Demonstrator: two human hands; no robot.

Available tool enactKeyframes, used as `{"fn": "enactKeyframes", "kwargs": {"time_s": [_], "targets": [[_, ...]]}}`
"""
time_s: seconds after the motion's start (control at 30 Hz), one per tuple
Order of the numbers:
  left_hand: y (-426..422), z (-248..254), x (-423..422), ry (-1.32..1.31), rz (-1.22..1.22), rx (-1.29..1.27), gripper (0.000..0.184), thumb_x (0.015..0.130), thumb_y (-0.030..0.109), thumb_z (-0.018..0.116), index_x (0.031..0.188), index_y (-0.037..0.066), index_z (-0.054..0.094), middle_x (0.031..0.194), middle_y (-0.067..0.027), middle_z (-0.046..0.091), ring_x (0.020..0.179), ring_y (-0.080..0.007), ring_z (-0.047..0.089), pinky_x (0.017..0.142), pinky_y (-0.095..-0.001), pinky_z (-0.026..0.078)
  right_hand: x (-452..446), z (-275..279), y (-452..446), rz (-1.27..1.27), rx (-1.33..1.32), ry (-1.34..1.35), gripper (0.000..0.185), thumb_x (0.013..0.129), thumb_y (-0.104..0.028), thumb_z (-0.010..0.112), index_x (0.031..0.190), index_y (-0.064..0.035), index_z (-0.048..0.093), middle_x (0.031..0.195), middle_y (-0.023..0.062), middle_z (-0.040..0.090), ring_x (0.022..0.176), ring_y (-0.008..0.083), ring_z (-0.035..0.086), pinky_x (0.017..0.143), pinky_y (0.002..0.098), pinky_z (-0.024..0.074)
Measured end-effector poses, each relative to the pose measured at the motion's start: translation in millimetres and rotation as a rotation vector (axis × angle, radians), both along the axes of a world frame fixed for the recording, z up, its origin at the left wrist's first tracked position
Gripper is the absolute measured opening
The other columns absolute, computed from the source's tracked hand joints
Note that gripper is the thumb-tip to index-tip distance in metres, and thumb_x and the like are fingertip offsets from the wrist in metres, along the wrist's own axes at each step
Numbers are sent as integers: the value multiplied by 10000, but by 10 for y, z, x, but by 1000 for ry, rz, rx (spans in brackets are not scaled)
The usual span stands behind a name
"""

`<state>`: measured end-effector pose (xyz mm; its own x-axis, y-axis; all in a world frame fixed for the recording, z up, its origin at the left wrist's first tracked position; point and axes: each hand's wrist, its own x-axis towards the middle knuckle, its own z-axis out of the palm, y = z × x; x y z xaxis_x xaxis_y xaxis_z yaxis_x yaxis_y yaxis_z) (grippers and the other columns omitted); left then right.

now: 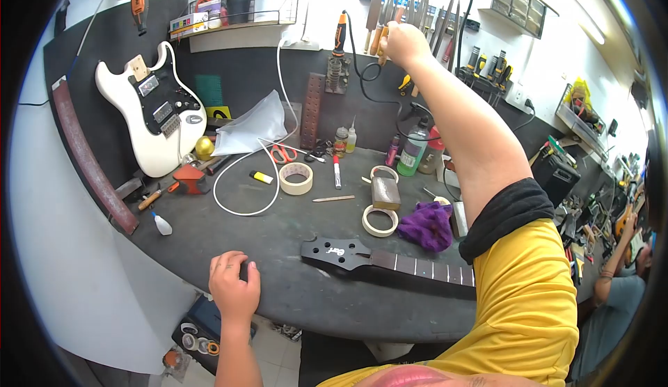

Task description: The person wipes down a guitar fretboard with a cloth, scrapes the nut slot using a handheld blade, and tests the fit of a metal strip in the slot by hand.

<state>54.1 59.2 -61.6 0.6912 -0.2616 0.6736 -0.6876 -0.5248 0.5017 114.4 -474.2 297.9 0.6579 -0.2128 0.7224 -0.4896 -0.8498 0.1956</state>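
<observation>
My right hand (406, 44) is raised to the wall rack at the back, its fingers closed around the wooden handle of a file (383, 37). Several other files (374, 11) hang beside it, some partly hidden by the hand. My left hand (234, 280) lies palm down at the table's front edge, holding nothing, fingers lightly bent. A bass-style neck with a black headstock (335, 252) and dark fretted fingerboard (424, 268) lies across the front of the table, its right end hidden behind my yellow sleeve.
On the dark table (229, 230) are masking tape rolls (296, 179), red scissors (283, 154), a purple cloth (426, 226), a metal block (385, 192) and a green bottle (413, 148). A white guitar body (142, 140) leans back left. Another person (616, 296) is at far right.
</observation>
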Motion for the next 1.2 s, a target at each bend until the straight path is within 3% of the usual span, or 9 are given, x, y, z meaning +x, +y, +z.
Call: {"fn": "enactKeyframes", "kwargs": {"time_s": [0.17,0.4,0.53,0.73,0.77,0.8,0.87,1.03,1.2], "targets": [[19,-44,29,-11,-7,-14,163,883,99,797,1016,3,787,1129,-139,800,1093,-380,723,977,-487,583,-323,45,243,125,-335,-147,272,1006,-256,766,1054,10,738,957,203,808,921,382,821,855,476,667],[28,-67,15,-120,-22,-80,199,932,76,771,1118,6,778,1170,-141,797,1065,-357,728,974,-475,584,-2227,-1257,2210,475,-195,-107,581,832,-117,744,1362,113,680,913,140,681,774,295,724,633,429,610],[-327,274,-824,488,-492,-518,363,1094,141,704,1427,4,659,1269,-133,793,1158,-212,730,1035,-401,582,-2948,-2217,2994,753,102,20,290,781,-146,786,999,-52,618,919,112,627,808,281,704,657,413,560],[-553,411,-1743,1166,-761,-746,463,1152,195,578,1565,-10,538,1309,-160,743,1167,-223,746,1008,-379,615,-3410,-2908,3340,944,314,130,541,803,-329,894,1171,-24,642,1076,150,642,990,351,684,842,445,560],[-545,506,-1816,1272,-782,-809,438,1161,142,592,1574,5,546,1221,-113,739,963,-127,719,818,-289,608,-3483,-2872,3286,1043,369,212,604,836,-374,912,1238,-13,641,1152,176,667,1066,383,686,916,470,566],[-488,448,-1842,1251,-773,-747,438,1159,132,602,1575,7,545,1226,-110,732,937,-130,715,794,-297,608,-3537,-2961,3205,1118,477,363,660,889,-456,911,1318,-35,639,1280,182,683,1185,404,675,1005,496,544],[-321,288,-1870,1163,-716,-562,438,1153,91,598,1579,7,542,1232,-100,706,907,-138,709,782,-316,610,-3619,-2921,3044,1212,746,510,598,885,-375,932,1344,-88,677,1153,109,741,1069,374,727,960,505,569],[-204,272,-1965,367,-484,117,514,1159,62,569,1655,-28,469,1246,-118,640,731,-143,660,668,-324,587,-3450,-2982,2421,655,357,57,538,859,-292,905,1301,-44,722,1215,168,745,1158,369,701,1028,511,536],[-636,450,-1851,265,-383,186,445,1115,47,600,1554,-24,605,1132,-225,770,851,-282,761,757,-414,608,-2977,-3128,2055,399,480,325,598,985,-459,837,1312,26,712,1294,230,757,1193,403,748,990,542,594]]}}
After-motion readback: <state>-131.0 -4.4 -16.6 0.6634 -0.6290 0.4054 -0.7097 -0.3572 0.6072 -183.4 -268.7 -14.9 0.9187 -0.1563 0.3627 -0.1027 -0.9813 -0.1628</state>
